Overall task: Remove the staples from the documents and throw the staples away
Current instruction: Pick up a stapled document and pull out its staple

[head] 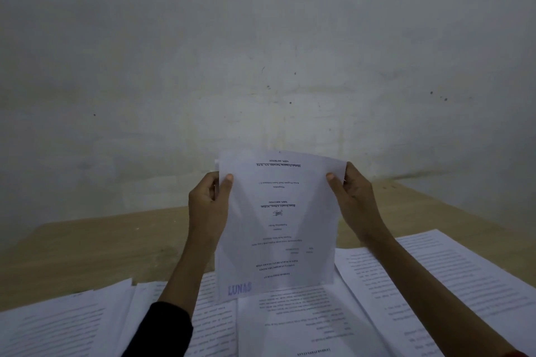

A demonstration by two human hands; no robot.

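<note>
Now both hands are up: left hand (pixel 207 200) and right hand (pixel 352 197) pinch the document (pixel 278 223) by its top corners, upright above the table (pixel 87 243). Looks like a hunt for the staple, which I can't spot. Next: find it and pry carefully. Loose printed sheets (pixel 304 322) crowd underneath; no bin visible.

A plain desk spot in a home or small office is showing here, though dim light is leaving that unsure: a wooden table (pixel 87 246) is standing against a bare, stained wall (pixel 261 52), and printed sheets (pixel 435 275) are lying spread across it.
</note>
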